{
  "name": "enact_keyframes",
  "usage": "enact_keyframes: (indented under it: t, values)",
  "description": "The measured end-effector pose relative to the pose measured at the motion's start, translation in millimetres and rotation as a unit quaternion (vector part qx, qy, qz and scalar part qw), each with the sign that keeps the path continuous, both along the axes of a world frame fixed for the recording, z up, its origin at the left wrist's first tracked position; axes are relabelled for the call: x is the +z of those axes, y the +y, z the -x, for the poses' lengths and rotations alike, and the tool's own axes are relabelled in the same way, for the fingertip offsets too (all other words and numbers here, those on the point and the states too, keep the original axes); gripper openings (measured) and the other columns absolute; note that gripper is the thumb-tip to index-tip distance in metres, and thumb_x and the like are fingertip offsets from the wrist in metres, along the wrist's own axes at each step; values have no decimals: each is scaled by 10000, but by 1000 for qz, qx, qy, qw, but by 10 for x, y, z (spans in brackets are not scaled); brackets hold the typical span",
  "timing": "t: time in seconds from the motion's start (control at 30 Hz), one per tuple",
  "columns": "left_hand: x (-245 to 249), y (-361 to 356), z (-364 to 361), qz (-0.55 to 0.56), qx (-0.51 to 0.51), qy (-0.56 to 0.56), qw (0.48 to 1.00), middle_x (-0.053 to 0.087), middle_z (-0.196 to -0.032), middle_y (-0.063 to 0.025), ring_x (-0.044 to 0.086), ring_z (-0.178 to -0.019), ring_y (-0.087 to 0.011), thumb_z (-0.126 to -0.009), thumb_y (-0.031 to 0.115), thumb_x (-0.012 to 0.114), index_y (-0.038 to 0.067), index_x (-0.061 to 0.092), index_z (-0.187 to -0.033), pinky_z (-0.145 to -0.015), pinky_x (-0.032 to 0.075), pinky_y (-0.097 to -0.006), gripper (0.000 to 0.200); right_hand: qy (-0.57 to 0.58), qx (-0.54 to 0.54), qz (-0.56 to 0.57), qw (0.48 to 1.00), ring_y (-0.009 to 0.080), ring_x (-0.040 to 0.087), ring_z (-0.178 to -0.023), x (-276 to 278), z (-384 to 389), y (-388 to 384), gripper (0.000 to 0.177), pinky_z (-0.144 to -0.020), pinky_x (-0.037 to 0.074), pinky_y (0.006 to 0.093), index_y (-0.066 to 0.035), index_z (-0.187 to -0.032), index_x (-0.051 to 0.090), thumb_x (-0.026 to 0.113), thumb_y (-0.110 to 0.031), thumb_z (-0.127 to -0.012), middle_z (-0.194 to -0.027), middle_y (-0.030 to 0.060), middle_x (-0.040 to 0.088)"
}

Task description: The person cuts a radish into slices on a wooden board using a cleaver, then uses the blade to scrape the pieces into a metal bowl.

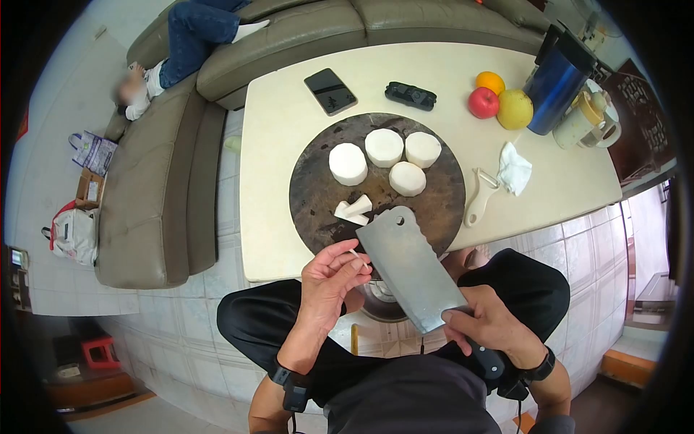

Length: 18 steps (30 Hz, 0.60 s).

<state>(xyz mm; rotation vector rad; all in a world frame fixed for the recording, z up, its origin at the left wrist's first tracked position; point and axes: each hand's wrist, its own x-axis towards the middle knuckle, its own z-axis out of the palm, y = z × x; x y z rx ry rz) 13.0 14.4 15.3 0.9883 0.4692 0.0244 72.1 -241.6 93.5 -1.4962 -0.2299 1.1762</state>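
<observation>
My right hand (495, 325) is wrapped round the dark handle of a broad cleaver (412, 267), its blade tilted up and to the left, the far end over the board's near edge. Close to the blade's left side, my left hand (334, 278) pinches a thin white sliver (359, 259) between thumb and fingers. On the round dark chopping board (311, 195) stand several thick white rounds (348, 164) that look like peeled radish. Two or so smaller white pieces (354, 210) lie nearer me on the board.
The cream table (271, 181) also bears a phone (330, 91), a black object (410, 95), a red apple (483, 103), an orange (491, 82), a yellow-green fruit (515, 108), a blue jug (560, 83), a peeler (481, 197) and a tissue (514, 170). A person (191, 43) lies on the sofa.
</observation>
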Motion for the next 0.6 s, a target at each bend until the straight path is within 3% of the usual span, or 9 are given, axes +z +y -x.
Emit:
enact_keyframes:
  t: [0.07, 0.13, 0.2, 0.3, 0.37, 0.43, 0.47, 0.6]
  values:
    - [-13, -8, 0, -22, 7, 15, 1000, 701, -1016, -139, 698, -859, -180, -919, -20, 629, -16, 606, -1211, -759, 604, -292, 293, -61, -20, -13, 998, 69, 521, -439, -24, 16, -22, 176, -416, 381, 218, 29, -812, 567, 503, -62, -948, -580, 13, 563]
    - [-83, -9, 10, -131, -2, -11, 991, 711, -959, -126, 695, -836, -158, -922, -7, 636, -17, 656, -1131, -739, 594, -270, 211, -62, -24, 3, 998, 73, 525, -447, -44, 16, -37, 151, -431, 398, 221, 26, -821, 549, 511, -48, -947, -593, 25, 564]
    - [-107, -42, 24, -172, -20, -7, 985, 714, -944, -122, 693, -834, -147, -926, 2, 636, -24, 665, -1114, -735, 588, -260, 192, -61, -30, 20, 997, 77, 528, -454, -63, 39, -39, 130, -447, 414, 225, 23, -829, 531, 519, -35, -945, -606, 38, 566]
    - [-85, -97, 12, -208, -44, 6, 977, 713, -933, -105, 683, -810, -123, -934, 17, 633, -30, 681, -1086, -712, 571, -238, 167, -99, -15, 81, 992, 111, 517, -446, -124, 91, -31, 148, -445, 414, 292, 58, -845, 557, 573, -73, -910, -544, 55, 513]
    - [-66, -103, 13, -204, -51, 18, 977, 710, -936, -92, 675, -787, -111, -938, 22, 629, -29, 689, -1076, -693, 561, -226, 159, -198, 25, 97, 975, 201, 531, -435, -215, 118, -51, 181, -445, 401, 366, 70, -841, 539, 610, -90, -888, -520, 135, 490]
    - [-58, -93, 35, -286, -71, 25, 955, 684, -899, -53, 637, -726, -90, -940, 32, 620, -9, 701, -1070, -653, 522, -237, 159, -211, 23, 107, 971, 254, 535, -441, -205, 129, -53, 184, -453, 397, 388, 70, -829, 532, 617, -86, -879, -520, 164, 486]
    - [-51, -95, 33, -286, -72, 25, 955, 684, -899, -53, 637, -726, -90, -940, 32, 620, -9, 701, -1070, -653, 522, -237, 159, -226, 24, 117, 967, 308, 540, -447, -193, 131, -49, 189, -461, 393, 409, 69, -818, 524, 623, -82, -871, -519, 194, 482]
    - [-61, -84, -9, -427, -68, -9, 901, 635, -859, -57, 605, -664, -91, -880, -4, 671, -13, 702, -1023, -584, 482, -243, 146, -273, 43, 146, 950, 386, 550, -486, -89, 115, -41, 179, -476, 408, 424, 61, -797, 516, 614, -74, -862, -533, 219, 509]
